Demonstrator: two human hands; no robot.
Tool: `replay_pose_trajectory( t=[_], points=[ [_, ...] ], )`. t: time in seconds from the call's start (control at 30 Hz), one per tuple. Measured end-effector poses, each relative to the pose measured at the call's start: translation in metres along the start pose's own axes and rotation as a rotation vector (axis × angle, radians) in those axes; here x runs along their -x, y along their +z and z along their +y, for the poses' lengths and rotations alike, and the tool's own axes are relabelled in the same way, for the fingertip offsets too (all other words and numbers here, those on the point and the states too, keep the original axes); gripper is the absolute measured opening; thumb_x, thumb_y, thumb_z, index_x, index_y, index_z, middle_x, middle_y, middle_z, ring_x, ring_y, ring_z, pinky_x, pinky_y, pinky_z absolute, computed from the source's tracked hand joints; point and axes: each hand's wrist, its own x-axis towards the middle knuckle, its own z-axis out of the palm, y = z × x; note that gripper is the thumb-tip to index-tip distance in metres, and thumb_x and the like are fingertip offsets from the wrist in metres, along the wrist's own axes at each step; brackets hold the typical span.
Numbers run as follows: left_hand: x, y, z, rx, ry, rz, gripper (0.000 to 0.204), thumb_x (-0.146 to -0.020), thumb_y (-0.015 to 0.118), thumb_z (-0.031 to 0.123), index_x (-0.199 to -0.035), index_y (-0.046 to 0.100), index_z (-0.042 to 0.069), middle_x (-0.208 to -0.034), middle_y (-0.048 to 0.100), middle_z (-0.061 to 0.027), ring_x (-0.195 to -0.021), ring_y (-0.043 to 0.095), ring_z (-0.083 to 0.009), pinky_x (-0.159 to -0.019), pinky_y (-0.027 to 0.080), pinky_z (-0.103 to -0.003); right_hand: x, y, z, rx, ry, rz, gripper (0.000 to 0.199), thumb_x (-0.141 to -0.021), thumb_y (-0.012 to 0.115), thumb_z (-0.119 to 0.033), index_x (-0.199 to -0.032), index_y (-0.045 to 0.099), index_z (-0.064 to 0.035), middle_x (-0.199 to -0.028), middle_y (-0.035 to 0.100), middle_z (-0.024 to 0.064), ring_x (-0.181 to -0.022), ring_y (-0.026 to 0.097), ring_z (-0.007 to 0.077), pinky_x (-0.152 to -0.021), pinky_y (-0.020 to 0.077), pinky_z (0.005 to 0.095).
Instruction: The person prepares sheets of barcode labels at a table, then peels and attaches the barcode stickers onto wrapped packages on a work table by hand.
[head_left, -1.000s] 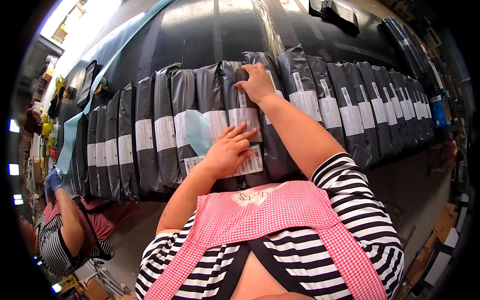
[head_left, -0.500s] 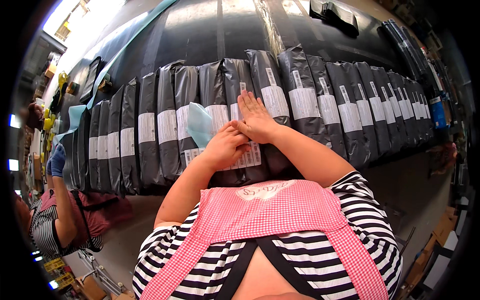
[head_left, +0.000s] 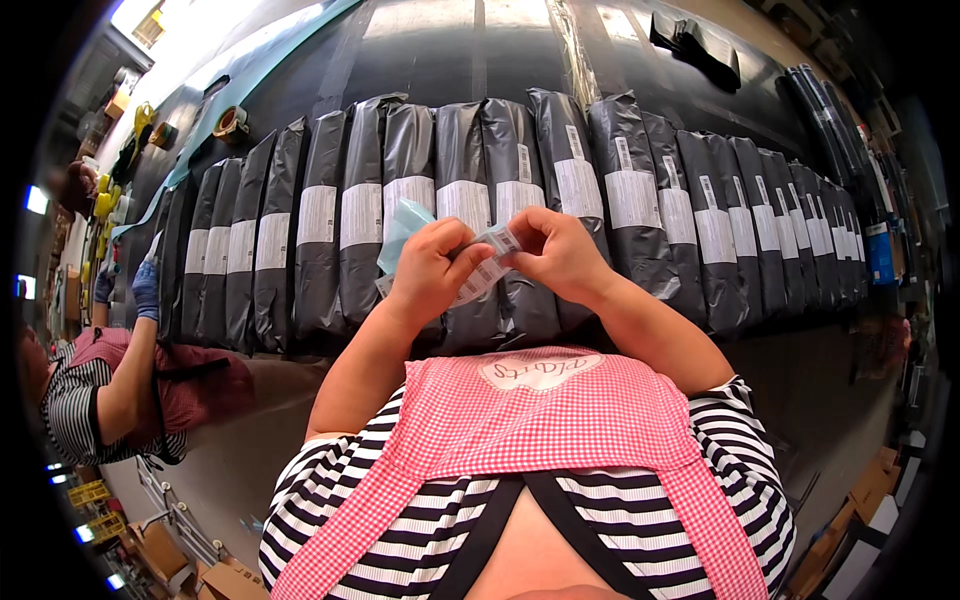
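Observation:
A strip of white barcode stickers (head_left: 481,283) on light blue backing is between my hands, over the row of packages. My left hand (head_left: 432,268) is closed on the strip, and its loose blue backing (head_left: 408,222) sticks up beyond my knuckles. With thumb and forefinger, my right hand (head_left: 562,256) pinches the strip's right end near a small barcode sticker (head_left: 503,240). Just beyond and under my hands stand black plastic-wrapped packages (head_left: 460,140), packed side by side. Each visible front one bears a white label (head_left: 632,199); several on the right also carry a narrow barcode sticker (head_left: 670,170).
On the left a co-worker's blue-gloved hand (head_left: 146,290) is at the table's end. Rolls of tape (head_left: 231,123) and a long pale blue strip (head_left: 265,85) lie on the black table (head_left: 420,60). Folded black bags (head_left: 700,50) are at the back right, a blue box (head_left: 880,255) far right.
My right hand has come off the package label and now pinches the sticker strip. My left hand has lifted the strip off the packages. The co-worker's gloved hand has moved right.

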Motion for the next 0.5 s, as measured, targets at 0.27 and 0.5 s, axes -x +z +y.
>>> replay_pose_trajectory(
  t=[0.27, 0.5],
  points=[
    [0.018, -0.028, -0.011, -0.130, -0.111, 0.069, 0.030, -0.081, 0.075, 0.030, -0.078, 0.063, 0.002, -0.073, 0.058, -0.0120, -0.067, 0.058, -0.0301, -0.061, 0.045, -0.039, -0.017, 0.039, -0.001, -0.210, 0.015, 0.004, 0.018, -0.082, 0.066, 0.003, -0.098, 0.059, 0.0000, -0.087, 0.068, 0.0078, -0.081, 0.065, 0.0129, -0.074, 0.0508, 0.0274],
    [0.015, -0.052, -0.028, -0.261, -0.378, 0.023, 0.031, -0.082, 0.073, 0.032, -0.077, 0.064, 0.002, -0.073, 0.065, -0.0159, -0.067, 0.064, -0.0330, -0.061, 0.048, -0.042, -0.060, 0.051, 0.019, -0.054, 0.014, 0.109, 0.006, -0.087, 0.064, -0.004, -0.092, 0.064, -0.0003, -0.080, 0.069, 0.0080, -0.078, 0.064, 0.0129, -0.070, 0.0492, 0.0272]
  ],
)
